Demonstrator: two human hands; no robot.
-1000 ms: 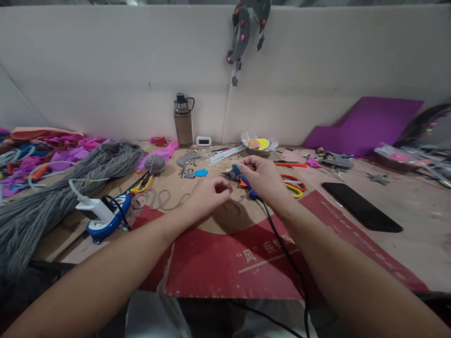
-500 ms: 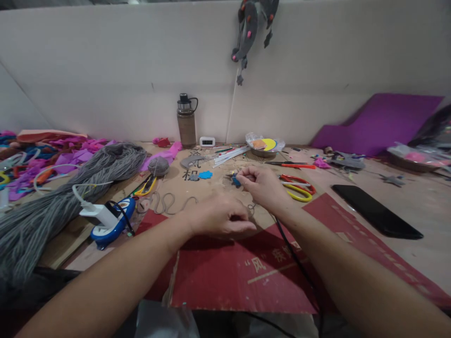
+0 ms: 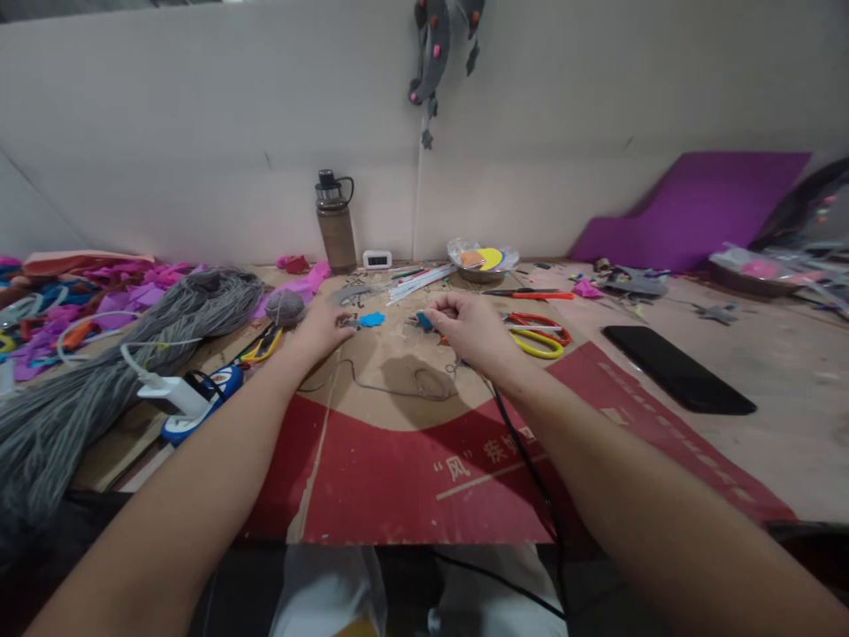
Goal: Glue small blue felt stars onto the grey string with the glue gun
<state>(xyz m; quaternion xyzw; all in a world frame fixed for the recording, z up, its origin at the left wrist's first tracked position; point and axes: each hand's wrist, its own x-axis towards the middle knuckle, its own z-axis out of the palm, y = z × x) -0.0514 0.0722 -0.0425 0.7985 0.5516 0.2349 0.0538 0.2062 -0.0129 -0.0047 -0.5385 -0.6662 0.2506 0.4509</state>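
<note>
My left hand [image 3: 324, 329] is at the left of the cardboard, thumb and fingers closing at a small grey felt piece [image 3: 353, 324]. Right beside those fingertips lies a bright blue scalloped felt piece [image 3: 372, 319]. My right hand [image 3: 462, 326] pinches at a small darker blue piece [image 3: 424, 321], whose exact shape is too small to make out. Grey yarn [image 3: 391, 390] runs loosely across the cardboard [image 3: 388, 423] between the hands and loops below the right one. A grey felt crescent [image 3: 350, 294] lies behind my left hand.
Red-and-yellow-handled scissors [image 3: 540, 341] and a black phone [image 3: 676, 367] lie right. Left are a yarn ball [image 3: 285, 307], a grey yarn skein [image 3: 179, 323] and a charger [image 3: 173, 395]. A bottle [image 3: 337, 230] stands behind. A black cable [image 3: 531, 460] crosses the front edge.
My left hand has moved left and away from me, from the front middle to the grey felt piece. The yarn now stretches across the middle. My right hand stays at the darker blue piece.
</note>
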